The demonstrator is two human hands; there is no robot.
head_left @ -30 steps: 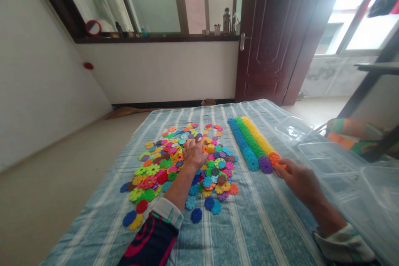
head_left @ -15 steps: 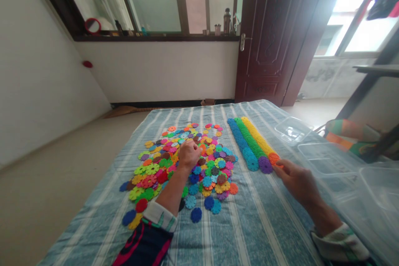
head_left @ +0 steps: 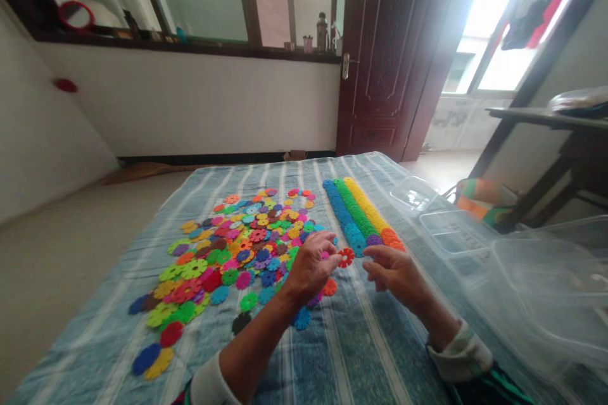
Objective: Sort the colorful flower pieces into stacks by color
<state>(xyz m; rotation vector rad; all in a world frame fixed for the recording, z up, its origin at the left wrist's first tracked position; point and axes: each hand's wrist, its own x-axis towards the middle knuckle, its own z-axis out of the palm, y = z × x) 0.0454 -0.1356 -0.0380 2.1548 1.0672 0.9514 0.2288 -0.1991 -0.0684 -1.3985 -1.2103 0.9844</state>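
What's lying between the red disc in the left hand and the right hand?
Nothing: in the head view only bare striped cloth shows between the red disc and the right hand.

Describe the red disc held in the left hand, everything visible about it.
The red disc is a small, flat, round piece with notches cut around its rim, like a snowflake or gear, and looks like plastic. It is pinched at its left edge in the fingertips of the left hand, held above the striped cloth with its face turned toward the camera. The right hand is close beside it but does not touch it. It sits just in front of the stacked rows.
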